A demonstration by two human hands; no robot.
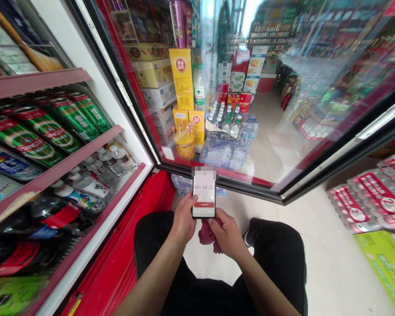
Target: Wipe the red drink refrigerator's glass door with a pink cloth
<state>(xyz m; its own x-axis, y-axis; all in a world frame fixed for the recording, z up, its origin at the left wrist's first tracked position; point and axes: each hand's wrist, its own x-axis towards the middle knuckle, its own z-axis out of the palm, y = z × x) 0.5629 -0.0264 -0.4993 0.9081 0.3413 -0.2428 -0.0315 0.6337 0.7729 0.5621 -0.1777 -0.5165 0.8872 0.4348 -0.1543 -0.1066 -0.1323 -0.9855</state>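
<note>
Left hand (184, 218) clamped on phone (204, 193) at its left edge. Right hand (228, 233) clamped on maroon cloth (206, 233), fingertips at phone's lower right corner. Phone is held above floor (316, 245), near glass door (243, 186)'s bottom edge. Green cans (54, 132) line cooler shelf (75, 158)'s front edge.

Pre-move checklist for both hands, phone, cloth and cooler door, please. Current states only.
1. Left hand on phone: ok, grips its left side.
2. Phone screen faces the wearer: ok, digits begin 00:10.
3. Timer running: cannot tell from one picture.
4. Right hand free: not ok, holds the maroon cloth.
5. Cooler door open: ok, shelves of green cans exposed.
</note>
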